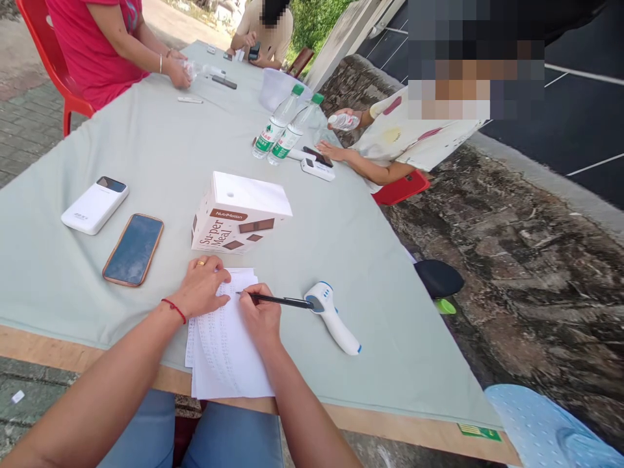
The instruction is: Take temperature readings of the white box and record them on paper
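My right hand (262, 317) grips a black pen (287, 301), its tip touching the upper part of a stack of white paper sheets (231, 364). Columns of handwriting run down the left side of the top sheet. Across the upper left corner of the sheets lies my left hand (203, 286), fingers flat and thumb apart, pressing on the paper. A white carton (244, 211) labelled "Su-per Meal" stands just beyond both hands. Right of the paper rests a white and blue infrared thermometer (336, 322), partly behind the pen's end.
A smartphone (133, 250) and a white power bank (95, 205) lie on the left. Two water bottles (277, 133) stand farther back near a translucent basin (280, 91). Several people sit around the cloth-covered table (390, 338), one holding a small bottle (344, 121).
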The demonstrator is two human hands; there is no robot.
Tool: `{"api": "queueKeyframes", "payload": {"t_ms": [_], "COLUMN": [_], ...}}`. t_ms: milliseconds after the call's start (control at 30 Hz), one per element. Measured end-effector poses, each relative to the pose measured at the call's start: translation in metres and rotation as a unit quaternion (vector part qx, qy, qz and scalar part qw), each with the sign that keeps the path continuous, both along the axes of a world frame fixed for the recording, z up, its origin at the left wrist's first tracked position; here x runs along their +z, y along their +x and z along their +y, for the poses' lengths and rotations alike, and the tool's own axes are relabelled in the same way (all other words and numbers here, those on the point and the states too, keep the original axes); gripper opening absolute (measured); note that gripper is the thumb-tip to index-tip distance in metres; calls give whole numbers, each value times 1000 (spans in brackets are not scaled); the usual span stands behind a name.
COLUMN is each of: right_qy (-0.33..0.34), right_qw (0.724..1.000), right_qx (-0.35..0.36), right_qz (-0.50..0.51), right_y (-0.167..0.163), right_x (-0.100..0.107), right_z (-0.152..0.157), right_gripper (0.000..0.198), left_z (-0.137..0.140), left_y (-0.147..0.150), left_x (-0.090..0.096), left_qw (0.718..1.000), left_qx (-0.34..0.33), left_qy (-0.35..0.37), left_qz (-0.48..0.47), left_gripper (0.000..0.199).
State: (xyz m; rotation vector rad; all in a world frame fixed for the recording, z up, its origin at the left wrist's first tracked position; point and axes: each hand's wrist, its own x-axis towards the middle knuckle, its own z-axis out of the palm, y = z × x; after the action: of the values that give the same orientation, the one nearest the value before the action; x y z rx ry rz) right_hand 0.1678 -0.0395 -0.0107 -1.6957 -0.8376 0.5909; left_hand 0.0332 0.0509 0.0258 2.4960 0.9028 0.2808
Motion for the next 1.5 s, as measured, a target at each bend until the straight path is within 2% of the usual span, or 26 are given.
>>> {"api": "queueKeyframes", "payload": {"t_ms": [100,167,233,300,400,500,567,600,700,767,833,900,933,1000,1067,1133,1200,1233,1300,1367,1433,1500], "right_qy": [8,27,58,86,83,47,34,33,40,30,-26,-153,-232,-345,-375,-365,-331,-292,-174,-62,-5,51], "right_qw": [1000,998,991,978,947,912,897,892,888,896,904,891,880,862,860,873,905,928,972,994,999,995], "right_qx": [-4,-34,-70,-70,-19,5,24,40,93,60,-51,-169,-192,-160,-94,-52,-51,-60,-73,-66,-49,-20], "right_qz": [-13,-41,-97,-176,-309,-407,-439,-448,-448,-438,-424,-392,-368,-335,-332,-319,-263,-223,-139,-60,20,83], "right_y": [0,1,4,9,18,21,18,17,18,31,55,84,97,120,132,133,123,115,91,63,35,10], "right_x": [-1,-1,-1,-3,-9,-17,-20,-20,-17,-11,-6,-3,-2,-2,0,3,8,10,15,21,29,41], "right_z": [-1,-2,-4,-4,-3,-1,1,2,3,-1,-12,-29,-38,-57,-70,-75,-72,-68,-56,-42,-28,-18], "right_gripper": [9,10,12,17,21,27,32,33,38,44,51,59,62,58,52,47,43,41,37,33,33,34], "left_z": [0,1,0,0,2,11,22,29,48,57,62,63,63,63,62,63,62,61,57,53,50,48], "left_y": [0,0,0,1,0,-3,-6,-7,-8,-7,-6,-6,-5,-4,-4,-3,-2,-2,0,2,1,-2], "left_x": [-1,-2,-3,-4,-2,1,0,-2,-13,-21,-26,-27,-27,-25,-23,-21,-20,-20,-18,-16,-13,-8], "left_qw": [1000,1000,1000,999,988,933,892,883,892,906,918,925,926,926,928,930,929,928,924,915,885,829], "left_qx": [3,2,-1,0,35,143,216,239,245,218,204,214,222,231,224,210,215,225,241,233,230,242], "left_qy": [3,5,6,13,53,122,134,120,-1,-75,-78,-58,-54,-60,-70,-83,-96,-98,-91,-98,-144,-220], "left_qz": [-6,-11,-15,-30,-138,-307,-373,-387,-381,-355,-329,-309,-301,-293,-291,-290,-286,-282,-282,-314,-377,-453], "left_gripper": [27,26,26,22,14,19,35,48,88,101,107,108,108,108,112,118,121,120,108,88,71,63]}}
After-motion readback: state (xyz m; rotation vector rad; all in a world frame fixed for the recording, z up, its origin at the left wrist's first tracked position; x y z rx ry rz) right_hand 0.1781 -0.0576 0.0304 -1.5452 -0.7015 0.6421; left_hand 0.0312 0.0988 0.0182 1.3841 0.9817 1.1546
